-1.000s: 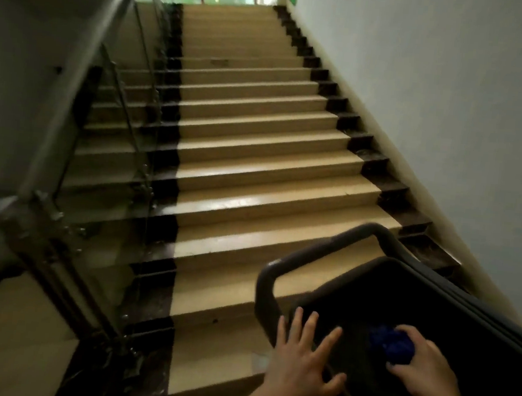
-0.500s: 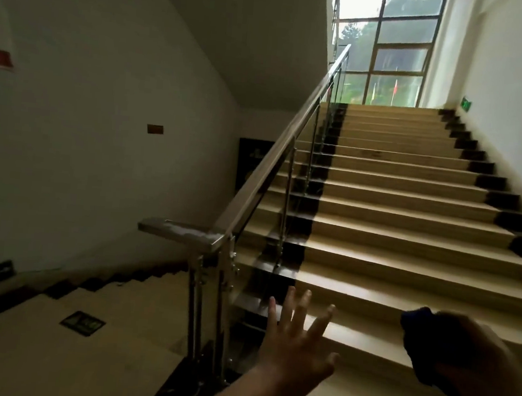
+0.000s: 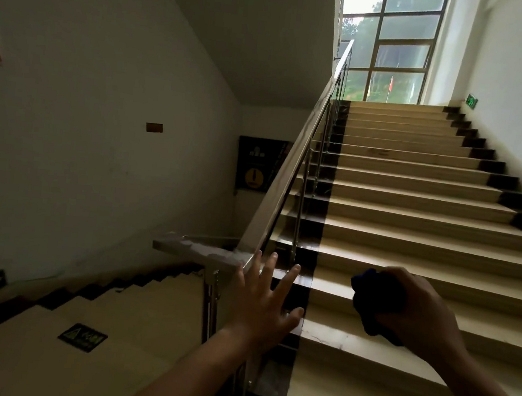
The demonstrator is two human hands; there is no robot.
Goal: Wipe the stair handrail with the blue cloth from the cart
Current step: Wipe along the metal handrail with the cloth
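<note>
A metal handrail (image 3: 290, 172) with a flat, brushed, faintly reflective top is rising along the left edge of a flight of stairs (image 3: 410, 211) and bending at its lower end into a short level section (image 3: 195, 249) above slim steel balusters (image 3: 211, 304). The treads are showing smooth, glossy beige stone, edged on both sides with dark polished strips. At the top of the flight a tall window (image 3: 389, 48) in dark frames is letting in daylight against plain white walls.

The person's left hand (image 3: 263, 299) is reaching forward with the forearm extended, palm facing away, all fingers spread and straight, holding nothing; its fingertips are appearing just at the corner where the level section meets the sloping rail, though contact cannot be told. The right hand (image 3: 417, 309) is raised to the right of the rail, well apart from it, its fingers curled tightly around a dark blue cloth (image 3: 371, 296) bunched into a soft, crumpled wad that is bulging out from the thumb side of the fist
</note>
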